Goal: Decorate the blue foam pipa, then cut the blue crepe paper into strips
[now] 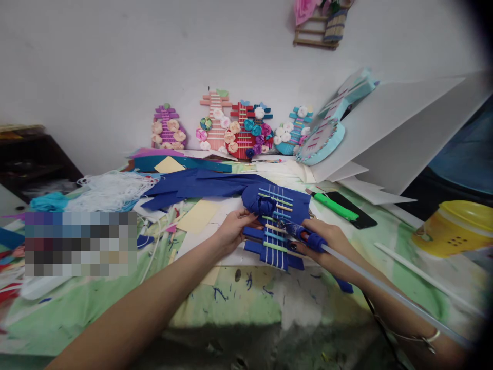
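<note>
A blue lute-shaped craft piece (275, 241) with white strings and coloured sticks across it lies on papers in front of me. A dark blue crepe flower (262, 201) sits near its far end. My left hand (235, 230) pinches at the flower's near edge, its fingertips partly hidden. Wrapped round a blue glue gun (306, 236) is my right hand (321, 244); a long clear glue stick (370, 285) runs back from the gun over the forearm. The gun's nozzle points at the sticks beside the flower.
Finished lute crafts (243, 131) lean on the wall. Blue crepe strips (196, 184), white yarn (111, 190) and paper scraps lie left. Right are a green cutter (335, 205), a black phone-like slab (364, 218), a yellow bucket (452, 231) and white sheets (389, 128).
</note>
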Demonstrator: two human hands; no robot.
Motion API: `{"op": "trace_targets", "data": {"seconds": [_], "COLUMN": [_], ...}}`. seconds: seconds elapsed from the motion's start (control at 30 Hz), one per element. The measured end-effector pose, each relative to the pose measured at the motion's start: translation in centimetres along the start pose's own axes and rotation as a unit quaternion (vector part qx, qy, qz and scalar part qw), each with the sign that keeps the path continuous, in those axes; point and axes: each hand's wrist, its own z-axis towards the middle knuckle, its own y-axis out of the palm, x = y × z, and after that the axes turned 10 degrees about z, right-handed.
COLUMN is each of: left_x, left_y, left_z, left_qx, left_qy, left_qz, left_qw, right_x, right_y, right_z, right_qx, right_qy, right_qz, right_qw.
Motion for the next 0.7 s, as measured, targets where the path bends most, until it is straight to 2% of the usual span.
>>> {"op": "trace_targets", "data": {"seconds": [0.17, 0.33, 0.5, 0.6, 0.7], "left_x": [0.1, 0.4, 0.9, 1.1, 1.1], "left_y": [0.1, 0.2, 0.6, 0.8, 0.9], "left_z": [0.0, -0.3, -1.0, -1.3, -1.6], "left_qx": [0.007, 0.006, -0.002, -0.009, -0.019], "left_qy": [0.000, 0.001, 0.005, 0.010, 0.009], "left_qz": [0.006, 0.016, 0.027, 0.035, 0.045], "left_qw": [1.000, 1.000, 1.000, 0.999, 0.999], "right_x": [-0.2, 0.4, 4.8, 8.2, 10.9], "right_y": [-1.5, -4.1, -6.3, -7.5, -8.5], "right_z": [-0.6, -1.4, -3.1, -3.9, -4.1], "right_qx": [0.027, 0.052, 0.021, 0.016, -0.016], "right_qy": [-0.033, -0.005, 0.150, 0.242, 0.305], "right_qz": [-0.046, -0.172, -0.314, -0.313, -0.252], "right_qw": [0.998, 0.984, 0.937, 0.918, 0.918]}}
